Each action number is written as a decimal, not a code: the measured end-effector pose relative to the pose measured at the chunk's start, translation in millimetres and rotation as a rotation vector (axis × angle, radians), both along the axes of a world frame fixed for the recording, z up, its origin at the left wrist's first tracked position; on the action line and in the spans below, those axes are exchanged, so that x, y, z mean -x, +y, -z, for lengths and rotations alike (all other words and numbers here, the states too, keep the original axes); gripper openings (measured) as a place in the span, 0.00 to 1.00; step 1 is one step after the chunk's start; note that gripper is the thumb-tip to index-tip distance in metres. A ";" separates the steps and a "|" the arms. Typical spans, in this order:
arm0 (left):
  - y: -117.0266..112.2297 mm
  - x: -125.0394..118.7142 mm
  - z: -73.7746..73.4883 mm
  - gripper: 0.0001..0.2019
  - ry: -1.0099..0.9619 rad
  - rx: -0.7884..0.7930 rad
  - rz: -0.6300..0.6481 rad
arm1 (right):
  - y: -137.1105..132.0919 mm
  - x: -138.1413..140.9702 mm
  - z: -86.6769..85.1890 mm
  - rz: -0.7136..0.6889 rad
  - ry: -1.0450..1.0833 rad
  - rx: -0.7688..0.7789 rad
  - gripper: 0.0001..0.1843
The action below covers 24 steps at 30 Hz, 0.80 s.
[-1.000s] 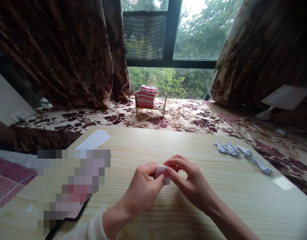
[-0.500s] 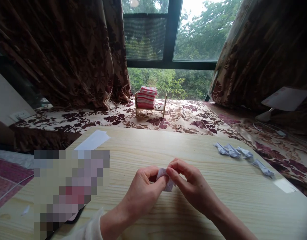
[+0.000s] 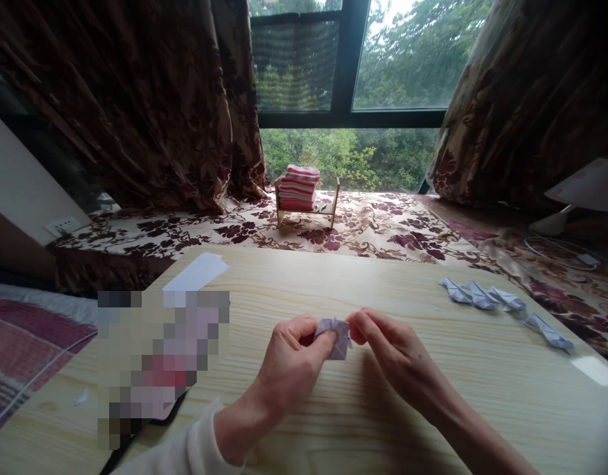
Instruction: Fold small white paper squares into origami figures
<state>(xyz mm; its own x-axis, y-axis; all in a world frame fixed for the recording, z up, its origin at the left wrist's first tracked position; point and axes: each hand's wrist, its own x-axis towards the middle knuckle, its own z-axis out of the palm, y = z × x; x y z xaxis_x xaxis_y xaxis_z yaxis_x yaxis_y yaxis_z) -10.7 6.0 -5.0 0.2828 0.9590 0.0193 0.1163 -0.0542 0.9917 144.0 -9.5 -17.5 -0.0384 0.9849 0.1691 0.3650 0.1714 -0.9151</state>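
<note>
My left hand (image 3: 301,353) pinches a small folded piece of white paper (image 3: 339,343), thumb on the near face and fingers behind. The paper is held above the wooden table, with creases and small flaps showing. Right beside it, my right hand (image 3: 385,340) is closed, thumb and forefinger pinched at the paper's right edge. The bit between those fingertips is hidden. Several folded paper pieces (image 3: 482,295), pointed and similar to each other, lie in a row on the right of the table.
White paper strips (image 3: 197,272) lie at the table's back left, near a blurred-out, phone-like object (image 3: 160,376). A paper scrap (image 3: 82,397) is at far left. Behind the table (image 3: 264,284), a small wooden rack (image 3: 306,210) holds folded striped cloths (image 3: 298,188). A lamp (image 3: 588,185) stands right.
My right hand has drawn slightly right, from over the paper to its edge, so more of the paper shows. The whole view has shifted a little as my head turned left.
</note>
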 end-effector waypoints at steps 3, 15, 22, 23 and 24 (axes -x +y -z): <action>0.4 0.7 0.9 0.10 -0.022 0.007 -0.022 | -0.8 -1.8 -2.5 -0.079 -0.033 0.028 0.20; -0.6 -0.8 1.0 0.07 -0.125 0.203 0.006 | -6.4 9.1 -0.8 -0.112 -0.100 0.003 0.16; 6.6 5.4 2.1 0.12 -0.208 0.342 0.042 | -2.4 1.1 1.2 -0.056 -0.089 -0.003 0.18; 7.1 5.7 2.1 0.13 -0.204 0.333 0.030 | -2.2 0.5 1.3 -0.039 -0.088 -0.004 0.19; 7.2 5.6 2.0 0.14 -0.194 0.316 0.022 | -2.1 0.3 1.4 -0.025 -0.088 -0.004 0.19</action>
<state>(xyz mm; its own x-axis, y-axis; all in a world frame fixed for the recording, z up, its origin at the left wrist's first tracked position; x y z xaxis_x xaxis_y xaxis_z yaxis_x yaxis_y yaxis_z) -16.4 13.2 -7.0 0.3234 0.9200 -0.2215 -0.0735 0.2578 0.9634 143.6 -11.6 -18.8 -0.0782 0.9827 0.1681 0.4392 0.1853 -0.8791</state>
